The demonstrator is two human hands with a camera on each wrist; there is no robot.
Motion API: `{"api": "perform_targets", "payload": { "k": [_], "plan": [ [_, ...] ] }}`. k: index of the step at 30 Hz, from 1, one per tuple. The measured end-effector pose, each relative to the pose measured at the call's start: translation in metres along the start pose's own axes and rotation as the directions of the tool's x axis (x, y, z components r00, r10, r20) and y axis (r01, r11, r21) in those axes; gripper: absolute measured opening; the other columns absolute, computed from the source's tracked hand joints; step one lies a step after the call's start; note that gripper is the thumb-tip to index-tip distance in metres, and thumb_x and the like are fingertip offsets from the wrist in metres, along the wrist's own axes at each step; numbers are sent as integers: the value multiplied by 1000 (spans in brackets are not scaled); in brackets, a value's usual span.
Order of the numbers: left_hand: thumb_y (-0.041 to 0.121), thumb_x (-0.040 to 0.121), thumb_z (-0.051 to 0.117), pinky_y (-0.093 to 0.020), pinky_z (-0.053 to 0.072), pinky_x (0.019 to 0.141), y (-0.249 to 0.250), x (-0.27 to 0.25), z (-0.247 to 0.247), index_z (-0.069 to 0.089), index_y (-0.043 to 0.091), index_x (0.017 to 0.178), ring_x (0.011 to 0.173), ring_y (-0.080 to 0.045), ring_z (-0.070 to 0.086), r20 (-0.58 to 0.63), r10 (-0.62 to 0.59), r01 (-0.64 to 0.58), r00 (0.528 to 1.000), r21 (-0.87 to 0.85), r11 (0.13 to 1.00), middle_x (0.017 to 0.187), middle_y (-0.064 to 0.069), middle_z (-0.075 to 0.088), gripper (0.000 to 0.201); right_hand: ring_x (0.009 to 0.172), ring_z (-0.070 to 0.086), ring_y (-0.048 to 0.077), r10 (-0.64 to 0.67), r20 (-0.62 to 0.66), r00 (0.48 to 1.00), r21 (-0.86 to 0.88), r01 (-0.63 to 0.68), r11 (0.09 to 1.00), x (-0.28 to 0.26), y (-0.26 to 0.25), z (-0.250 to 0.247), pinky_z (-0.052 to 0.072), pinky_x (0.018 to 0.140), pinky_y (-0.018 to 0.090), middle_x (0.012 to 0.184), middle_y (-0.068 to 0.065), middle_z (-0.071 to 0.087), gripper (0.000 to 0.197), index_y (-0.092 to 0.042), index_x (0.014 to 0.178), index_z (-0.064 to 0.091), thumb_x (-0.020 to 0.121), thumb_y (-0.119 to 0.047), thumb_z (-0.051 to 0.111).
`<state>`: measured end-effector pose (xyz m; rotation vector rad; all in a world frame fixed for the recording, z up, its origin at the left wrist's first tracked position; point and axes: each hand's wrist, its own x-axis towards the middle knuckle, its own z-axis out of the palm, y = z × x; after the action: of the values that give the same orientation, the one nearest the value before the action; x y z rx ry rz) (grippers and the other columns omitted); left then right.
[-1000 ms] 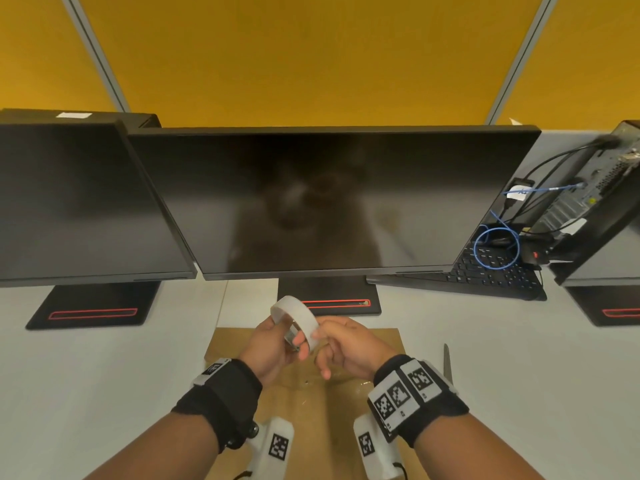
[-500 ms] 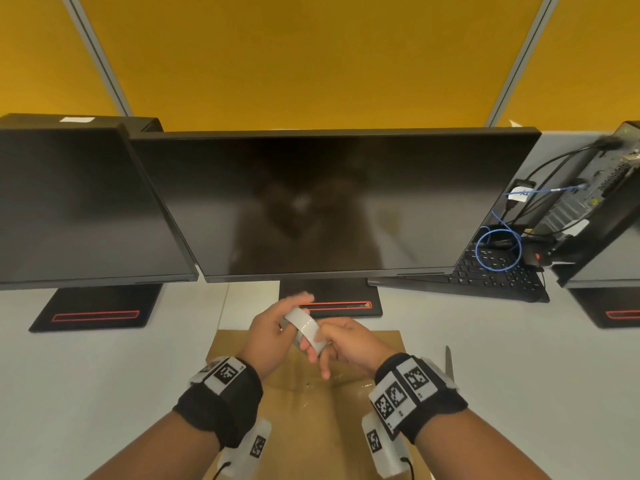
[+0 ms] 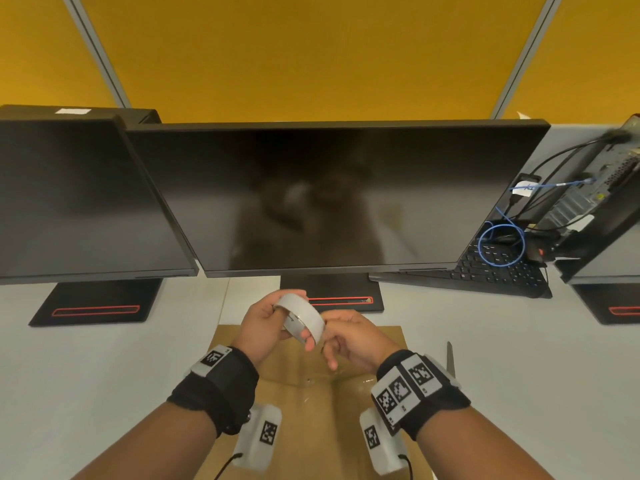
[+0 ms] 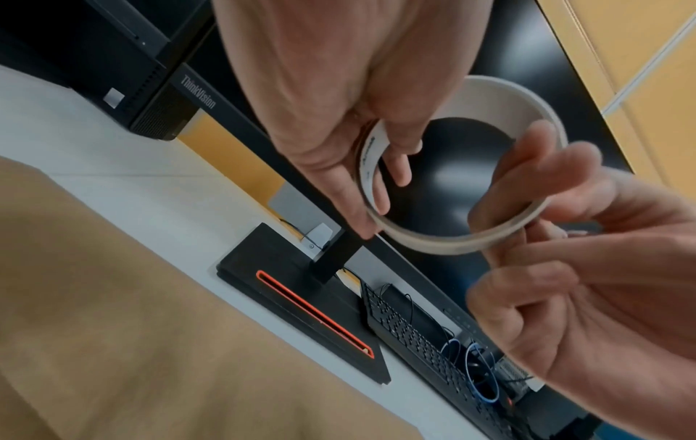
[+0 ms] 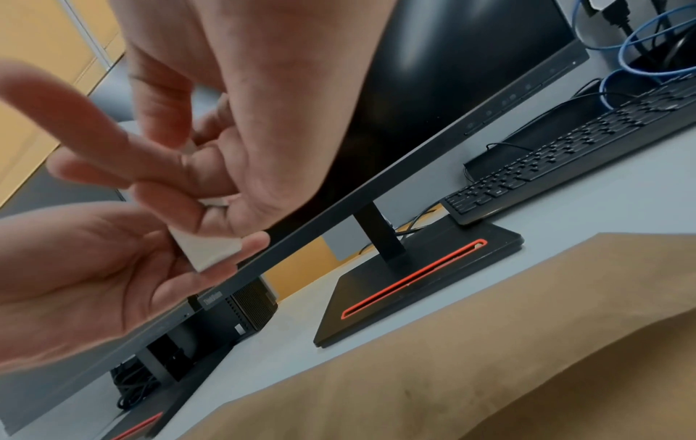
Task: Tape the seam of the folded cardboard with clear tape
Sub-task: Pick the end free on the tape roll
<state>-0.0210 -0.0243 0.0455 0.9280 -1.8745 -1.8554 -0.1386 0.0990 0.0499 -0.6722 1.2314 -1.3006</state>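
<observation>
Cardboard (image 3: pixel 308 403) – matt brown; tape roll (image 3: pixel 304 315) – smooth white; monitor (image 3: pixel 332 199) – glossy black.

White tape roll (image 3: pixel 304 315) aloft, cardboard (image 3: pixel 301 396) flat (tan)

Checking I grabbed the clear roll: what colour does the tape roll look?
The tape roll looks off-white, clearest in the left wrist view.

An office workstation — three dark monitors (image 3: pixel 332 199) stand in a row on a pale grey desk (image 3: pixel 104 375), backed by yellow partition panels (image 3: pixel 311 50) with grey frames. A black keyboard (image 3: pixel 491 271), a coiled blue network cable (image 3: pixel 500 245) and a small desktop computer (image 3: pixel 595 202) trailing leads crowd the right side — ordinary office kit.
</observation>
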Motion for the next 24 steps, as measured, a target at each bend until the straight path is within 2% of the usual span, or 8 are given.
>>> {"api": "perform_targets", "payload": {
  "k": [2,5,8,10,13,17,20,24],
  "plan": [
    [14,101,34,-38,57,79,0,2,-1,64,19,106,103,-28,62,12,-35,35,999,-53,998,110,-10,67,31,37,51,14,-9,21,1000,50,8,999,1,0,1,47,46,21,76,6,70,23,-7,87,71,78,-10,50],
    [22,102,33,-39,57,79,-6,4,1,62,14,112,101,-28,64,34,-105,108,994,-85,991,111,-14,67,31,40,54,14,-25,36,999,69,22,997,3,-1,2,48,48,20,79,9,69,25,-3,92,68,82,-14,48],
    [23,102,34,-36,56,80,-10,5,3,58,15,117,103,-28,62,54,-146,151,988,-89,985,116,-16,63,30,41,54,14,-41,13,999,62,40,997,5,0,1,48,50,20,76,9,67,23,-7,83,69,82,-16,48],
    [19,98,44,-27,50,86,-12,5,3,52,25,121,111,-22,57,43,-69,69,997,8,998,121,-6,59,25,41,53,15,-56,-20,998,28,56,998,7,2,-2,48,53,21,74,10,66,23,-11,79,71,79,-16,49],
    [13,88,61,-16,40,86,-10,3,-1,45,34,125,113,-9,47,59,80,-90,995,186,978,123,9,49,45,44,51,15,-85,-47,995,-39,83,996,7,6,-6,49,59,22,76,9,65,21,-14,78,73,73,-17,53],
    [30,73,51,-24,43,83,3,5,-13,55,25,101,100,-13,52,146,107,-126,983,123,984,103,4,57,28,43,51,14,-67,-34,997,-28,66,997,3,3,-9,48,54,23,71,6,66,23,-11,79,73,76,-10,50],
    [47,63,48,-24,42,79,9,9,-26,57,13,85,88,-13,53,252,79,-128,964,183,975,85,2,57,40,46,51,13,-33,-4,999,-100,32,994,0,-4,-14,46,50,19,67,4,65,21,-10,77,70,83,-16,51],
    [41,56,51,-16,42,69,16,8,-27,62,15,64,71,-6,53,405,13,-107,914,210,972,65,4,55,29,47,49,15,6,15,1000,-254,-2,967,1,-10,-19,44,51,19,62,2,63,21,-14,67,67,83,-20,55]
  ]
}}
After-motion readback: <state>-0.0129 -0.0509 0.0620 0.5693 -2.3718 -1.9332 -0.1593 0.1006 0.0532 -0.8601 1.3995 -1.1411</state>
